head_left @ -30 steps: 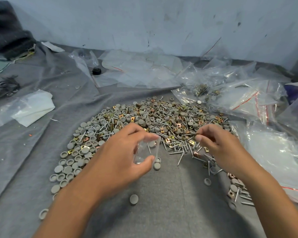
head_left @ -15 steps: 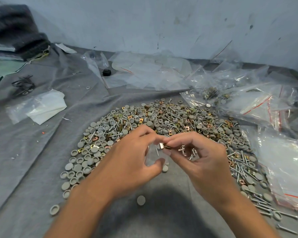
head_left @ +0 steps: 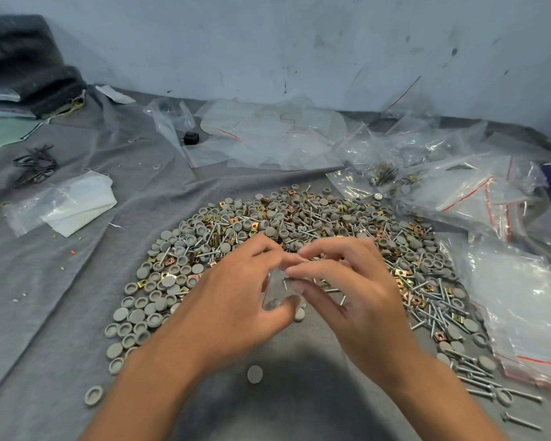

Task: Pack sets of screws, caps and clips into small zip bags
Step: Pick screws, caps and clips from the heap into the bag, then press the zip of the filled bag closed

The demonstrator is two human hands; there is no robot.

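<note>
Nearest to us a stray grey cap [head_left: 255, 374] lies alone on the grey cloth [head_left: 61, 313], just below the hands. We hold a small clear zip bag [head_left: 275, 289] in the left hand [head_left: 233, 300], thumb under it and fingers curled over the top, pinching the mouth apart. The right hand [head_left: 353, 291] pinches a screw [head_left: 286, 282] at the bag mouth, fingertips curled close and touching the left fingers; whether it holds more than that one screw we cannot tell, the fingers hide it.

To do this step well, we judge: keep the left pinch wide so the mouth stays gaping, feed the screw point-first and let go only once it is inside, and keep the bag over the cloth so a dropped part stays close. The thin film likely snags on the threads, so go straight in.

Beyond the hands the mixed pile [head_left: 283, 224] of caps, brass-coloured clips and screws spreads out. More loose screws [head_left: 439, 310] lie to the right. Further right and behind sit zip bags with red strips [head_left: 477, 192], some with parts inside. To the far left are a folded clear bag [head_left: 67, 202] and a dark tangle [head_left: 35, 163], too small to identify.
</note>
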